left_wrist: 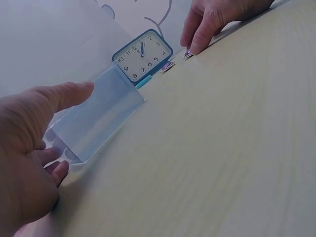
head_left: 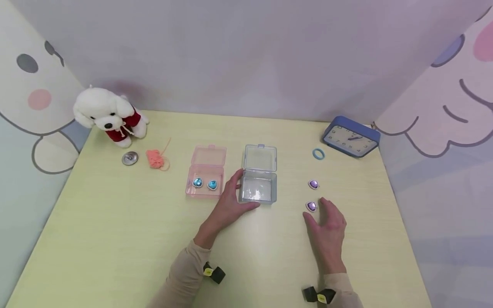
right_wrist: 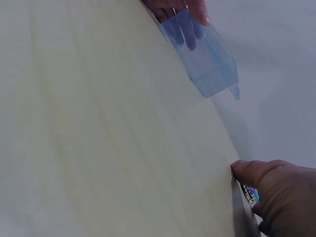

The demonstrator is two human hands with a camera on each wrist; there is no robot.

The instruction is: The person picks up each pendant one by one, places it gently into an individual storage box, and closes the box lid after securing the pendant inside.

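Note:
My left hand holds a clear blue plastic box at its left side, thumb along the front and fingers round the far left corner. The box's lid is tipped back. On the right, my right hand has thumb and forefinger spread on either side of a purple heart-shaped gem with a beaded white rim. Farther back lies a second purple heart gem. A pink plastic box, also with its lid back, has two blue heart gems in it.
A blue clock stands at the back right, with a blue ring beside it. Toward the back left are a white plush dog, a round metal piece and a coral yarn bundle. Walls border the table.

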